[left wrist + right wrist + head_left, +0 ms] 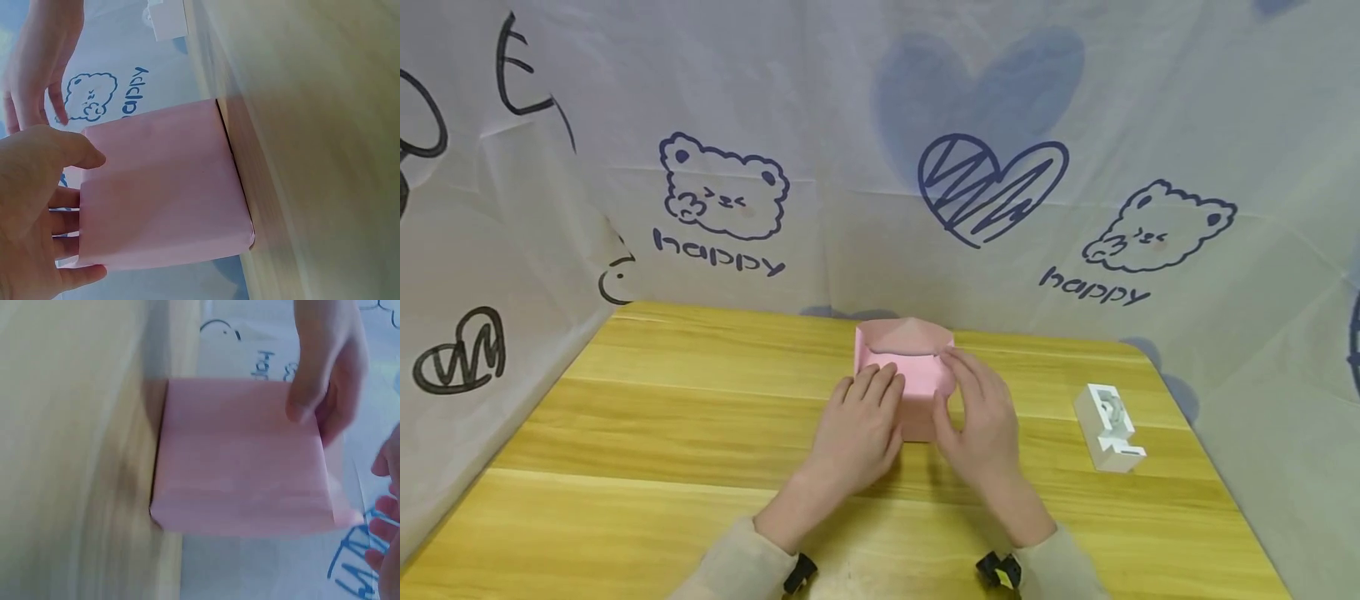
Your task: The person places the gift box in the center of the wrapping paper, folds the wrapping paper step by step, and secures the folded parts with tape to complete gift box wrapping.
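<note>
A pink paper-wrapped box [917, 419] stands upright on the table, its plain front face turned toward me. At its top back edge a paper flap [906, 335] sticks up, creased to a shallow point. My left hand [859, 429] holds the near top edge at the left; in the left wrist view its thumb [84, 152] lies against the front face while the other fingers reach over the top. My right hand [983, 417] is at the box's right side, fingers loosely bent; the right wrist view shows its fingertips [381, 528] apart from the paper.
A white tape dispenser [1105, 429] sits on the right part of the wooden table [625, 400]. Close behind the table hangs a pale cloth [850, 208] with drawn bears and hearts, which also runs along both sides.
</note>
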`<state>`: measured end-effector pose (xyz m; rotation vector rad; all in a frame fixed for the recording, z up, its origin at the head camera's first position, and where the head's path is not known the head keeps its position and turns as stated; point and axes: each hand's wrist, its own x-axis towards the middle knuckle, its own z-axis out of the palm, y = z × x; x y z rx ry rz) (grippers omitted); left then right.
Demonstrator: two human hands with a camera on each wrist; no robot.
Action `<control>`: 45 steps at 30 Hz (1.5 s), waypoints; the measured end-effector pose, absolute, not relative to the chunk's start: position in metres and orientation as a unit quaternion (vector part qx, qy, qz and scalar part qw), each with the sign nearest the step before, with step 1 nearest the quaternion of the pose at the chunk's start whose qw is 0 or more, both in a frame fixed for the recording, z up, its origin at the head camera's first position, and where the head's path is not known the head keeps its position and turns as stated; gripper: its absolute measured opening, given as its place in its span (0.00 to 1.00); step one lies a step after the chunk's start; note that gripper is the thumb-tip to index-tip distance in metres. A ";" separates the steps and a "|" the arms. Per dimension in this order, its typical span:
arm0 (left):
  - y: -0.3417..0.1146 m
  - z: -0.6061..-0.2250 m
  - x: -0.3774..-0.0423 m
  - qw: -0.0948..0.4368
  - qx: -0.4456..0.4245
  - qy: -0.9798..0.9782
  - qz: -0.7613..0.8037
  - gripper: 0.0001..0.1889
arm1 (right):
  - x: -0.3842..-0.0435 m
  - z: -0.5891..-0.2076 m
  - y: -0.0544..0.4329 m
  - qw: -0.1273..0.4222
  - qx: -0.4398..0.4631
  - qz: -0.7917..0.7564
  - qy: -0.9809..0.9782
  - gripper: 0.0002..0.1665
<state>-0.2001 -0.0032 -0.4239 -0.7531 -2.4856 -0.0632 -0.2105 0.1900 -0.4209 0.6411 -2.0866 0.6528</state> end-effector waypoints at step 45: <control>-0.001 -0.435 -0.196 0.189 -0.259 -0.946 0.037 0.43 | -0.253 -0.406 0.204 0.220 0.129 0.278 -0.926 0.25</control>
